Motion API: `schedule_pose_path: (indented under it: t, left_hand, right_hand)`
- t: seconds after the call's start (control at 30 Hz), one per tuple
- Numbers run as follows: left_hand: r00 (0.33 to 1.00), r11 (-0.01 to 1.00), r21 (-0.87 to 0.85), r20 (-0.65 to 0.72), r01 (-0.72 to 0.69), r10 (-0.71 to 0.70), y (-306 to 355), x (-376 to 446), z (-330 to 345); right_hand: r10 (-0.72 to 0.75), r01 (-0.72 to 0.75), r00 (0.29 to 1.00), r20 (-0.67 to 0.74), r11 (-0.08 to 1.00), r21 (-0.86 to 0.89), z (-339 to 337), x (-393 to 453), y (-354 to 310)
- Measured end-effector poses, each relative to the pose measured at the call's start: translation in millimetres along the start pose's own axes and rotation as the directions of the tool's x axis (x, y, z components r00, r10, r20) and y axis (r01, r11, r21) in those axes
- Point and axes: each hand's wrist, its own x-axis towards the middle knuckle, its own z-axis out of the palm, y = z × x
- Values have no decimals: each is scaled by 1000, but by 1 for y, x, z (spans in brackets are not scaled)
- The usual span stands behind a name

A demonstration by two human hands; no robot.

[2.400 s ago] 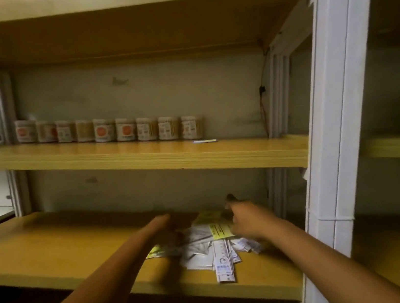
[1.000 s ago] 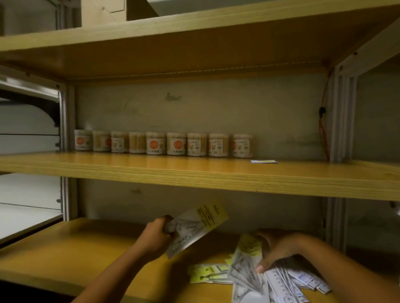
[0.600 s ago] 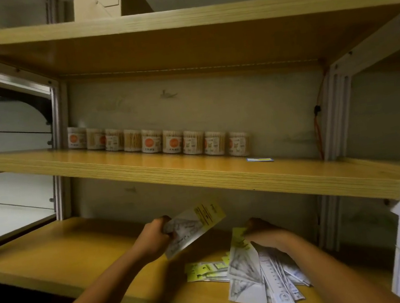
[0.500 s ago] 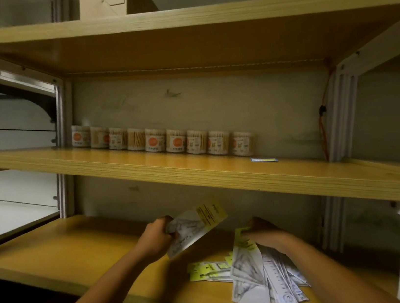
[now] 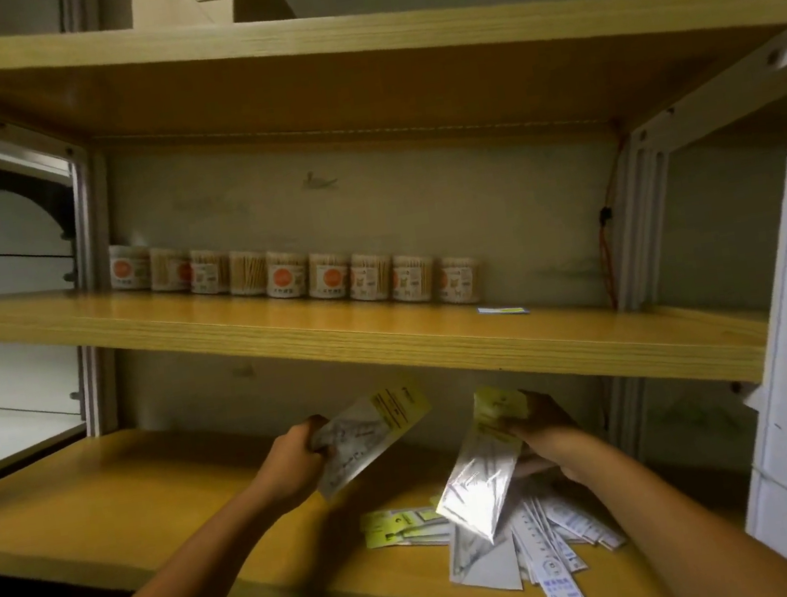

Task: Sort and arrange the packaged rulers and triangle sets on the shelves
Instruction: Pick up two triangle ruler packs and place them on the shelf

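I take the heap of packaged rulers and triangle sets (image 5: 511, 539) on the lower shelf (image 5: 108, 510) as my reference; it lies toward that shelf's right end, near the front edge.

My left hand (image 5: 293, 464) is up and to the left of the heap, clear of the board, fingers curled round the lower end of a triangle-set packet (image 5: 371, 440). That packet slants up to the right with its yellow header card uppermost.

My right hand (image 5: 535, 422) is directly above the back of the heap and grips a second triangle-set packet (image 5: 482, 473) by its yellow header. The clear body of this packet hangs down and to the left, its lower corner just over the heap. I cannot tell whether it touches the packets beneath.

The heap itself is unsorted: narrow ruler packs (image 5: 556, 574) fan toward the front edge, triangular packets lie across them, and flat packets with yellow-green cards (image 5: 399, 533) jut out on the heap's left side.

Above the heap, the middle shelf (image 5: 388, 349) carries a row of toothpick jars (image 5: 287, 275) along the back wall and one small flat packet (image 5: 503, 310) to their right.

Judgement: the sorting is at an early stage, with triangle sets being pulled out of the mixed heap. The next move calls for joining the two held packets, headers aligned, and setting them down on the bare board left of the heap, so that the rulers can be gathered apart.
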Motion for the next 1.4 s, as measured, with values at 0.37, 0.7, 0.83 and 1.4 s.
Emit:
schedule_pose_path:
  t: [0.37, 0.7, 0.83, 1.4]
  left_hand:
    - [992, 999, -24, -122, -22, 19, 24, -33, 9]
    - [983, 989, -147, -185, -26, -1, 99, -116, 20]
    - [987, 982, -181, -162, -54, 24, 137, -158, 50]
    - [938, 897, -379, 164, -227, 307, 315, -216, 255]
  right_hand:
    - [179, -140, 983, -42, 877, 459, -11, -56, 20]
    - [-54, 54, 999, -9, 961, 270, -76, -152, 19]
    - [-204, 204, 979, -22, 979, -14, -134, -195, 31]
    - [49, 147, 895, -443, 906, 398, -404, -336, 150]
